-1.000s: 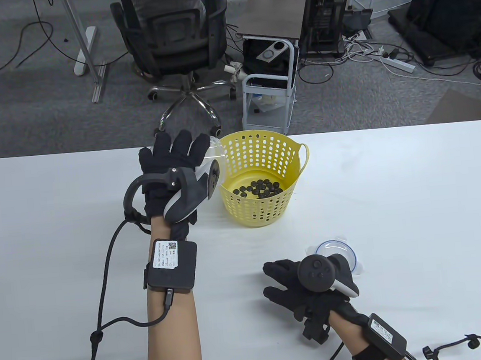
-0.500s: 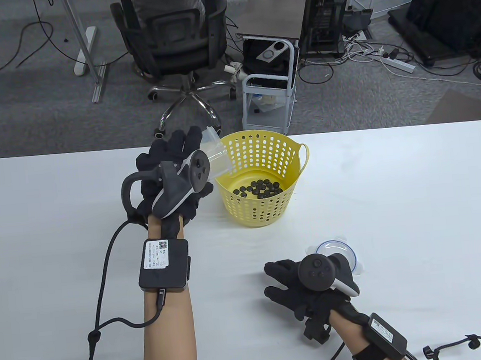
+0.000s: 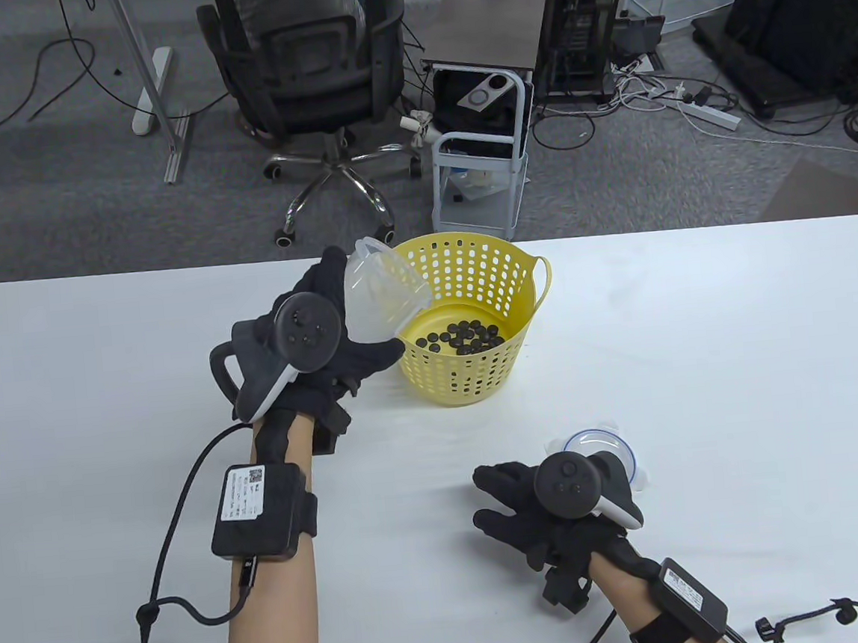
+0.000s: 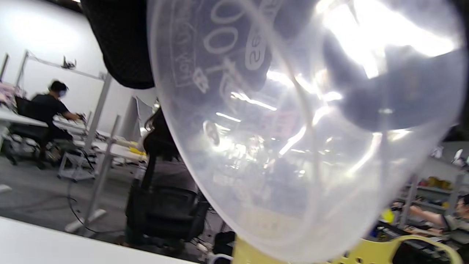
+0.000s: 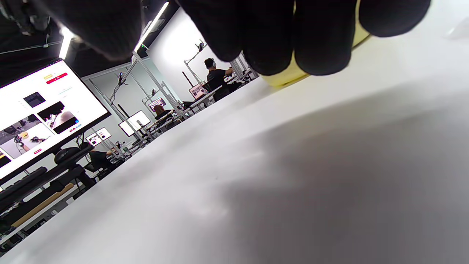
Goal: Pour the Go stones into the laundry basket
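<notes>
Table view: left hand [image 3: 326,345] grips one clear cup [image 3: 382,299], tipped at rim of one yellow basket [image 3: 465,311] just right of it; stones [image 3: 460,336] inside, roughly twenty; judgement: keep mouth over rim | Left wrist: cup looks empty | Right wrist: right hand [image 3: 543,507] flat on worktop [image 3: 705,387], holding nothing; one lid [image 3: 598,451] beyond it

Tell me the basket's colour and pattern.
Yellow basket, its wall perforated with rows of small holes; clearest in the table view.

The clear cup [image 4: 300,146] bears embossed, mirrored digits "00".
</notes>
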